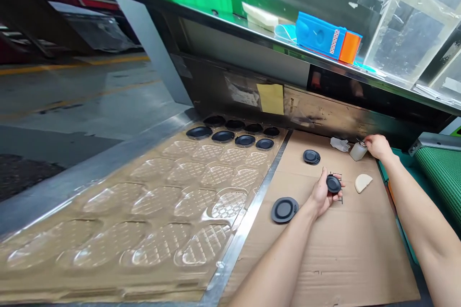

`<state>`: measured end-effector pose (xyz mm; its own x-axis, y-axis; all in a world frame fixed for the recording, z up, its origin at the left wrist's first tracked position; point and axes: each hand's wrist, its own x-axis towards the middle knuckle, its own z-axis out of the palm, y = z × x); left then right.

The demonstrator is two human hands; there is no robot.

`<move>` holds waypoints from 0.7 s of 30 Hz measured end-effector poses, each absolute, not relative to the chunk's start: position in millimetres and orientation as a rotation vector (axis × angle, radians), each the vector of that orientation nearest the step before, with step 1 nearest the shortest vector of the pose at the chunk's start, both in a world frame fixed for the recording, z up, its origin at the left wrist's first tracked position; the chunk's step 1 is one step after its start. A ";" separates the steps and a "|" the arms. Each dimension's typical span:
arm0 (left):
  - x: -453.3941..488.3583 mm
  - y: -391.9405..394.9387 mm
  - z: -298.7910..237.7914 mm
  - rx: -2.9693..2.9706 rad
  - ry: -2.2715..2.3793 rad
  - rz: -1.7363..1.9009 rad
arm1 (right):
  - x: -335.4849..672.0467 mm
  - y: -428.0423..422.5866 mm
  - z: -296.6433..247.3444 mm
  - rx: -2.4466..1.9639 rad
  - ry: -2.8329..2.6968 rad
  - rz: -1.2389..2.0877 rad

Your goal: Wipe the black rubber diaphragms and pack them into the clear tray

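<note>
A round black plastic part with a raised rim rests in my left hand, which is turned palm up with its fingers curled under the part. My right hand pinches at the neck of a small whitish bottle that leans slightly; my fingertips partly hide its top. On the cardboard sheet, another round black part lies beyond my left hand. A larger black disc lies left of my left wrist. A cream half-round pad sits between my two hands, and crumpled white tissue lies beside the bottle.
On the left is a clear moulded tray, with several black parts in its far pockets. A metal shelf overhangs the back, bearing a blue and orange box. At right runs a green conveyor belt.
</note>
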<state>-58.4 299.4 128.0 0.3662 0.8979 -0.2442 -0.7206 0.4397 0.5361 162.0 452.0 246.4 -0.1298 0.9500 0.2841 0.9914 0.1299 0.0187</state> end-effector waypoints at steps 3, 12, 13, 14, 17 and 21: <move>-56.6 301.6 124.9 0.382 0.538 1.077 | 163.4 460.1 246.9 -1.958 -2.296 -0.247; -59.4 299.6 130.5 0.366 0.543 1.053 | 169.7 464.3 262.7 -1.973 -2.377 -0.206; -60.4 299.2 131.8 0.362 0.541 1.049 | 168.7 463.6 262.8 -1.974 -2.385 -0.202; -61.2 298.9 132.9 0.359 0.540 1.046 | 167.5 463.1 262.6 -1.975 -2.386 -0.201; -62.3 298.8 134.0 0.354 0.541 1.055 | 164.9 462.4 261.9 -1.972 -2.357 -0.204; -61.4 299.5 132.7 0.365 0.522 1.062 | 165.2 457.8 265.3 -1.966 -2.313 -0.182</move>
